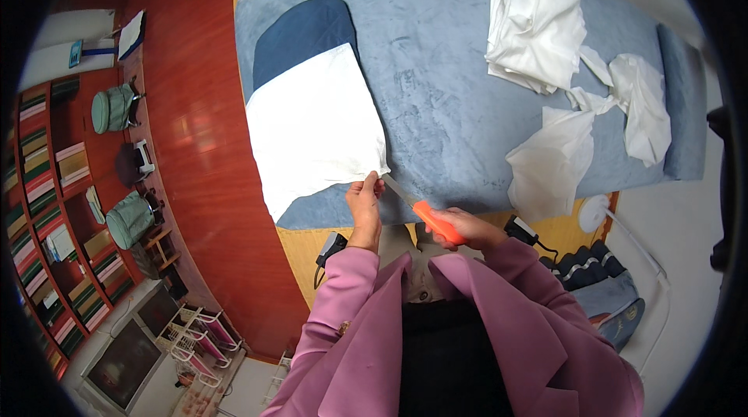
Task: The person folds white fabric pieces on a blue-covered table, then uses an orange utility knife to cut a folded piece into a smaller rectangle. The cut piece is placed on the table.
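A white cloth (pixel 315 128) lies over a dark blue pillow (pixel 305 35), whose upper part stays uncovered, on the left side of a bed with a grey-blue cover (pixel 436 82). My left hand (pixel 365 205) is closed, its fingertips pinching the near right corner of the cloth. In my right hand (pixel 470 228) is a cutting tool with an orange handle (pixel 438 222) and a narrow grey blade (pixel 399 189). The blade points up and left, its tip close to the pinched corner. Whether the tool is a knife or scissors I cannot tell.
A folded white cloth stack (pixel 536 27) and crumpled white cloths (pixel 643 105) lie on the bed's right side. Two dark boxes with cords, one (pixel 332 247) left and one (pixel 520 230) right, flank me. A white lamp (pixel 594 214) stands at right; green stools (pixel 131 218) are far left.
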`<state>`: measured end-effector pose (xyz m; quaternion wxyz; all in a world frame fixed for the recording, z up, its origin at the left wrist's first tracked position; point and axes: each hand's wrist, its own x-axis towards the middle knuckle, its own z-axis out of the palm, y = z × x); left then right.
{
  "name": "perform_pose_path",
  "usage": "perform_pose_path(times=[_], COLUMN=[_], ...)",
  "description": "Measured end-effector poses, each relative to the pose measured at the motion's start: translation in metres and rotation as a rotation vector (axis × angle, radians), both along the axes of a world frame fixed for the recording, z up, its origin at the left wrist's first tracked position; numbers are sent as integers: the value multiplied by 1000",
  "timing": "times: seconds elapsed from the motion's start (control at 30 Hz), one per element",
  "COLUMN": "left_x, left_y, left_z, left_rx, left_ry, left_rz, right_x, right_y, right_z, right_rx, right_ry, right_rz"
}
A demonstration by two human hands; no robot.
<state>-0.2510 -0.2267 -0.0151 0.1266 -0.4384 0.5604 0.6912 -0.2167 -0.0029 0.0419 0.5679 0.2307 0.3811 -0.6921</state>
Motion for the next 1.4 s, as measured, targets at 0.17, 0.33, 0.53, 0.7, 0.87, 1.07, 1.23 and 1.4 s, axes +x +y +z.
perform_pose_path(times=[0.17,0.33,0.53,0.7,0.87,1.07,1.23,1.4], left_x=[1,-2,-3,-5,-8,-5,-5,-13], left_y=[-1,1,3,6,6,8,15,22], left_z=[2,6,23,29,28,33,32,32], left_rx=[-7,25,-17,25,83,4,68,114], left_ry=[-9,-7,4,8,53,66,69,54], left_rz=[-1,-1,34,49,64,37,89,96], right_x=[-4,-7,-8,-5,-6,-8,-17,-24], right_y=[-2,-14,-15,-14,-27,-21,-32,-38], right_z=[4,1,7,17,13,16,14,3], right_rx=[45,5,70,-3,85,275,124,125], right_ry=[40,43,59,105,96,215,163,134], right_rz=[-53,-21,-109,-126,-75,-32,-108,-190])
